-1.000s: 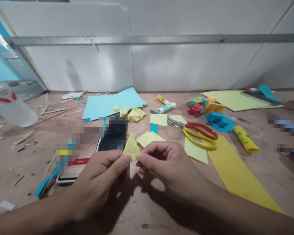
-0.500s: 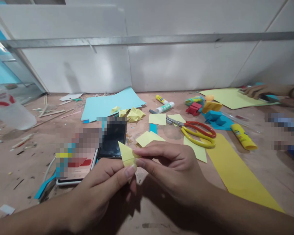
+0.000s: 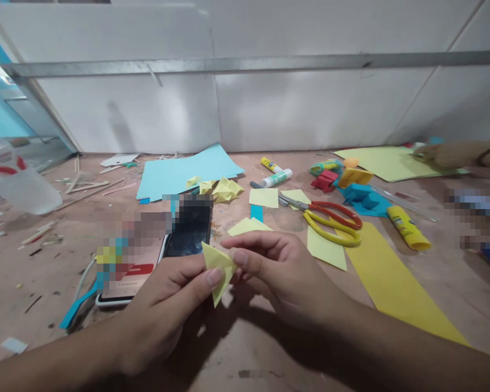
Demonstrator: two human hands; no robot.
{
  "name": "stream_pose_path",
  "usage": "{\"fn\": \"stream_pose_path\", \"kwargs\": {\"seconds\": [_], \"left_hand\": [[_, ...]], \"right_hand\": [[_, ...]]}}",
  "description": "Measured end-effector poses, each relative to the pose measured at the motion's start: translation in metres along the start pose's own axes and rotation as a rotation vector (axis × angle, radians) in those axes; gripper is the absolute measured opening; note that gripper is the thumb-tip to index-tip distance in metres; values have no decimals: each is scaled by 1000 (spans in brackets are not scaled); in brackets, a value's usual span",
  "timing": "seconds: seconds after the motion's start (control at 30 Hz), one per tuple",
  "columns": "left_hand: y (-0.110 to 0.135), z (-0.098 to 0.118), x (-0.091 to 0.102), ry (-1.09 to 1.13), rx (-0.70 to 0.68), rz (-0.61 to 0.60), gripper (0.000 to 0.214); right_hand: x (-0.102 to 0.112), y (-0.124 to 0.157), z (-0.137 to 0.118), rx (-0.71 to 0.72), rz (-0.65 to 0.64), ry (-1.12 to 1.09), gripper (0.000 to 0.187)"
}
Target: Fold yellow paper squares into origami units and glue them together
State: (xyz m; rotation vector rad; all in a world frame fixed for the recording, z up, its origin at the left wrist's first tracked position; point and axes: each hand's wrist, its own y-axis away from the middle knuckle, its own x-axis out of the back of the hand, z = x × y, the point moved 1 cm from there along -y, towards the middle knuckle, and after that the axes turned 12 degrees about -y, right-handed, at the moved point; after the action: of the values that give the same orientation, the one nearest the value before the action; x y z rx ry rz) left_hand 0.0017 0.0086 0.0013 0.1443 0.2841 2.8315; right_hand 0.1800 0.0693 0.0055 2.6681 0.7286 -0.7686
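Observation:
A small folded yellow paper piece (image 3: 218,268) is pinched between both of my hands above the brown table (image 3: 44,272). My left hand (image 3: 169,310) grips its lower left side with thumb and fingers closed. From the right, my right hand (image 3: 281,275) pinches its upper edge with thumb and forefinger. Just behind my hands lie a dark phone (image 3: 190,231) and several flat yellow paper squares (image 3: 249,225).
Red-and-yellow scissors (image 3: 330,220), glue sticks (image 3: 275,177) and a yellow glue stick (image 3: 408,228) lie behind. A light blue sheet (image 3: 179,171), folded yellow shapes (image 3: 224,189), a long yellow strip (image 3: 396,288), and red, orange and blue paper models (image 3: 351,188) lie around. Another person's hand (image 3: 449,155) rests far right. A plastic container (image 3: 16,182) stands left.
The folded yellow piece has been turned in my fingers and now points down and to the right. The other person's hand at far right has shifted slightly.

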Motion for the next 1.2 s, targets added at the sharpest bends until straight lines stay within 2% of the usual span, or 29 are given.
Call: {"fn": "stream_pose_path", "kwargs": {"seconds": [0.1, 0.17, 0.33, 0.57, 0.63, 0.73, 0.8, 0.9, 0.97, 1.03, 1.1, 1.2], "left_hand": [[1, -1, 0, -16, 20, -43, 32], [1, -3, 0, -13, 24, -37, 33], [-1, -2, 1, -55, 30, 36, 35], [-1, 5, 0, -58, -30, 11, 30], [-1, 3, 1, 3, -40, 70, 30], [-3, 2, 4, -35, -39, 204, 32], [-4, 4, 6, -91, -66, 279, 33], [-4, 11, 3, -125, -129, 369, 26], [-3, 15, -1, -96, -120, 435, 21], [-3, 16, -3, -32, -89, 454, 16], [-3, 14, -2, -12, -78, 395, 13], [-5, 11, 3, 6, -75, 350, 11]], "right_hand": [[1, -1, -1, -88, -9, 25, 26], [0, -1, -2, -98, -12, 47, 27], [-4, 4, -4, 22, -16, 167, 22], [-2, 7, -7, 174, -61, 410, 18], [-1, 6, -8, 250, -95, 546, 18], [0, 6, -10, 344, -137, 684, 17], [-1, 7, -8, 290, -112, 640, 14], [-2, 6, -3, 102, -71, 449, 28], [-2, 5, -1, 86, -47, 378, 20], [1, 4, 0, 183, 9, 383, 14], [4, 4, -1, 323, 49, 429, 17], [6, 5, -3, 434, 28, 523, 15]]}}
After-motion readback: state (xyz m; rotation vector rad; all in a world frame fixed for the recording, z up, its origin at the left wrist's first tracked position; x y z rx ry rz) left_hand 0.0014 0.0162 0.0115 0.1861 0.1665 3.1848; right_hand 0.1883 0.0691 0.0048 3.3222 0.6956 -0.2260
